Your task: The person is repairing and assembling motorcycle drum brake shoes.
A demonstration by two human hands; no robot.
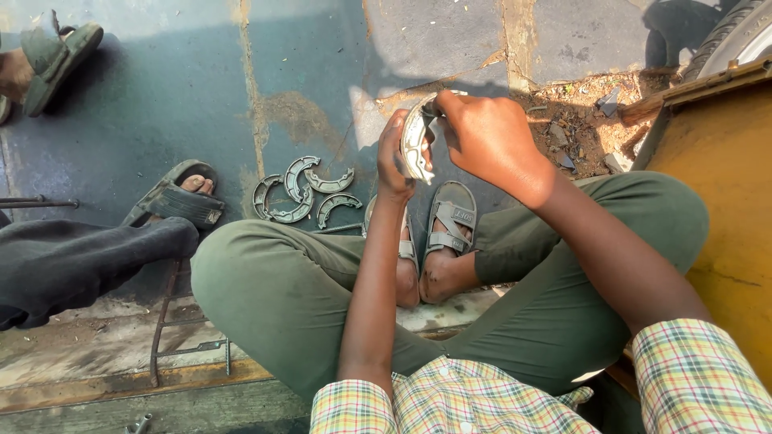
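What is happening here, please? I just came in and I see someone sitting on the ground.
A person sits on the ground in green trousers and holds a curved metal brake shoe up in front of them. The left hand supports it from the side and the right hand is closed over its upper end. More brake shoes lie in a small pile on the concrete, beside the person's sandals. Another person's sandalled foot rests to the left.

Head view, steeply downward, close.
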